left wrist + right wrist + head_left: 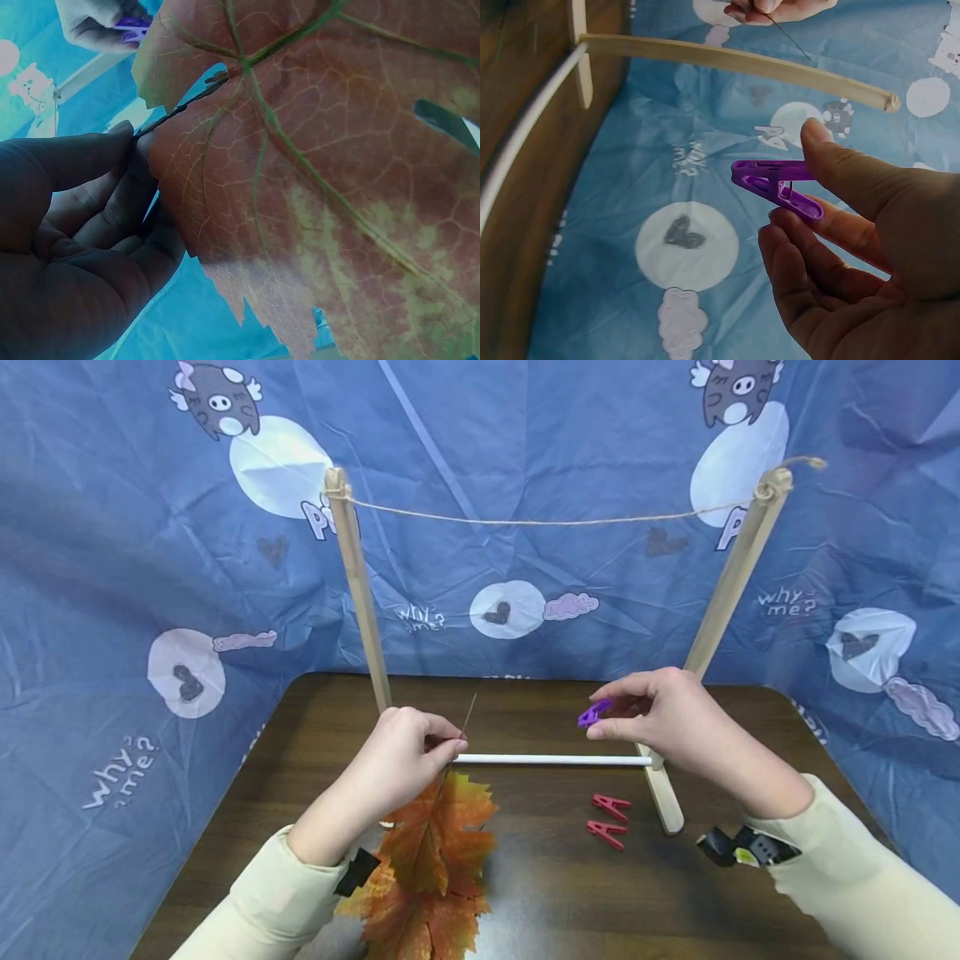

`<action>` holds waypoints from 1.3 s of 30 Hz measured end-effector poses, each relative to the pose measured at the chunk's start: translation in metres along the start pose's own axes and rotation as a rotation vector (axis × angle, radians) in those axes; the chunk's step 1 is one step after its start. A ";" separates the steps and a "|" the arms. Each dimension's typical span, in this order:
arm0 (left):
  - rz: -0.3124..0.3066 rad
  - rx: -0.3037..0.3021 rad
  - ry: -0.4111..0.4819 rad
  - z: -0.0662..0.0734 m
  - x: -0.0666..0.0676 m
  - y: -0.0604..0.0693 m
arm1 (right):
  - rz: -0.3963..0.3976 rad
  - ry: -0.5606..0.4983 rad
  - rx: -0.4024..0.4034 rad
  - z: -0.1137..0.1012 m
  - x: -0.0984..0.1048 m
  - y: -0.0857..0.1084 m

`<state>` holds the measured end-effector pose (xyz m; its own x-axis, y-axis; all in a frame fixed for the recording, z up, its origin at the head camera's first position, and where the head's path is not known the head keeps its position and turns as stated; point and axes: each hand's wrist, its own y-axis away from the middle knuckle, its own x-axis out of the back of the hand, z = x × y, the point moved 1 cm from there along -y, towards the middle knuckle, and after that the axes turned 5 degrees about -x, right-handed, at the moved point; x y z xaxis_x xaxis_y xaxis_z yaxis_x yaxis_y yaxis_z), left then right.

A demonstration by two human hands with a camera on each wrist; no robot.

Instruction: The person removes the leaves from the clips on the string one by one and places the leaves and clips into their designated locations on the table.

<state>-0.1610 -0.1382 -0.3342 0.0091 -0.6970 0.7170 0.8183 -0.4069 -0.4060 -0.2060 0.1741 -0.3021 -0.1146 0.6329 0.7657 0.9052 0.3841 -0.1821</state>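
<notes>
My left hand (408, 743) pinches the thin stem of a bunch of orange and red artificial leaves (438, 843), which hangs below it. The stem's green tip sticks up past the fingertips. In the left wrist view a leaf (315, 172) fills most of the picture, with the stem between thumb and finger. My right hand (660, 714) pinches a small purple clothespin (595, 713) by its handle ends, its nose pointing left toward the other hand. The right wrist view shows the purple clothespin (776, 184) between thumb and fingers, apart from the leaves. Both hands are below the twine (525, 522).
Two red clothespins (609, 820) lie on the brown table (540, 877). Two wooden posts (360, 593) hold the twine, joined low down by a white rod (555, 760). Behind stands a blue printed cloth (450, 443). A small pale object (387, 824) shows beside the leaves.
</notes>
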 end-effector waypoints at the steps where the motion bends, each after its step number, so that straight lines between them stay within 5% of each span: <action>1: -0.001 -0.003 -0.007 -0.001 -0.001 0.000 | -0.005 0.001 -0.007 0.002 -0.002 0.001; 8: -0.034 -0.032 -0.069 -0.004 -0.006 0.003 | -0.027 0.007 -0.018 0.020 -0.021 0.007; 19: -0.101 -0.091 -0.047 -0.008 -0.018 0.007 | -0.067 0.027 -0.004 0.050 -0.048 0.019; 30: -0.207 -0.060 -0.055 -0.014 -0.042 0.014 | -0.182 0.003 0.008 0.065 -0.068 0.026; 39: -0.247 -0.111 -0.042 -0.011 -0.055 0.019 | -0.209 0.065 0.010 0.078 -0.084 0.035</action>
<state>-0.1521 -0.1140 -0.3876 -0.1576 -0.5445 0.8238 0.7306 -0.6256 -0.2737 -0.1966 0.1872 -0.4207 -0.2724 0.4943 0.8255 0.8605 0.5090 -0.0208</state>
